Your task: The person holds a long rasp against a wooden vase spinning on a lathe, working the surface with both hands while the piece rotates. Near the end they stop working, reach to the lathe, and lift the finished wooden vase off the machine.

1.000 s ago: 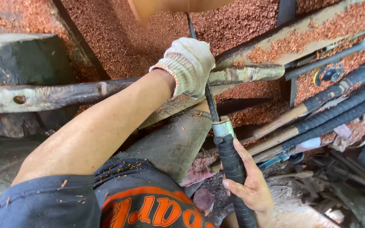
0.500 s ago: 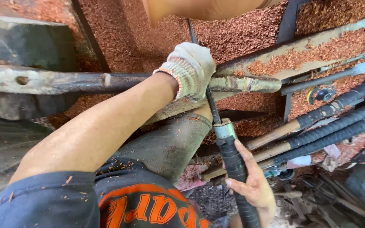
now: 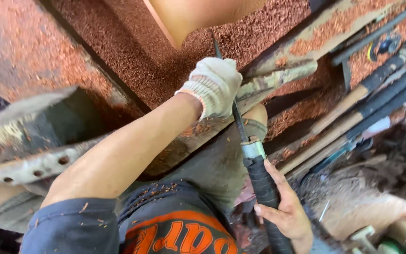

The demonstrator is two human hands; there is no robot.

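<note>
Gloved left hand (image 3: 214, 87) closed around thin rod (image 3: 237, 123), bare right hand (image 3: 285, 211) gripping black wrapped handle (image 3: 264, 188), sawdust-covered metal bar (image 3: 278, 77) behind.

Glove (image 3: 214, 84): white knit, worn on left hand. Tool (image 3: 259, 183): handle wrapped in black tape, collar silver, shaft dark. Shirt (image 3: 165, 230): navy, orange lettering. Sawdust (image 3: 118, 42): reddish-brown throughout. Hoses (image 3: 391, 89): black, at right edge.

The left hand (image 3: 214, 87) sits above the right hand (image 3: 285, 211) on the file (image 3: 254, 160), hoses (image 3: 391, 94) to the right.
</note>
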